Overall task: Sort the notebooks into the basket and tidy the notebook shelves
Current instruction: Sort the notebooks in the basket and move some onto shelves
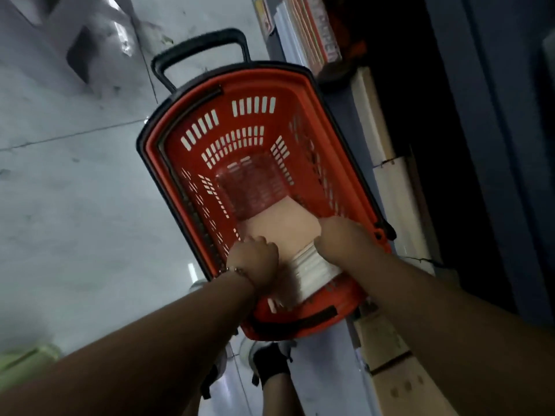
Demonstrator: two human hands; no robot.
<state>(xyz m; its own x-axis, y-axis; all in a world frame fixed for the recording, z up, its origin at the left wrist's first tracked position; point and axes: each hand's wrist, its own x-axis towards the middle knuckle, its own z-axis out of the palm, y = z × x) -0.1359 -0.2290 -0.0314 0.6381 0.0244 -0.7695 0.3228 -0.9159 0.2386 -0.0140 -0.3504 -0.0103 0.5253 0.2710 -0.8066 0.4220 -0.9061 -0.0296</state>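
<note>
Head view, looking down: red plastic shopping basket (195,163) with black rim and black pull handle (198,52) stands on grey tiled floor (60,175), just beside shelving at right. Stack of notebooks (285,226), pale pinkish cover on top, white page edges showing at near end, sits inside basket at its near end, tilted against near wall. Left hand (255,259) curls fingers round stack's left near edge, gripping it; bracelet (237,270) on that wrist. Right hand (339,238) clasps stack's right edge, fingers wrapped over and hidden behind stack, so grip reads as closed on notebooks. Stack lies between both hands, touching each. Far half of basket floor bare, slotted. Shelf (390,205) at right holds pale stacked goods, blurred; red-striped packs (318,31) at far right top. Dark shoe (270,364) near bottom centre, below basket. Green blurred object (24,361) at near left.
</note>
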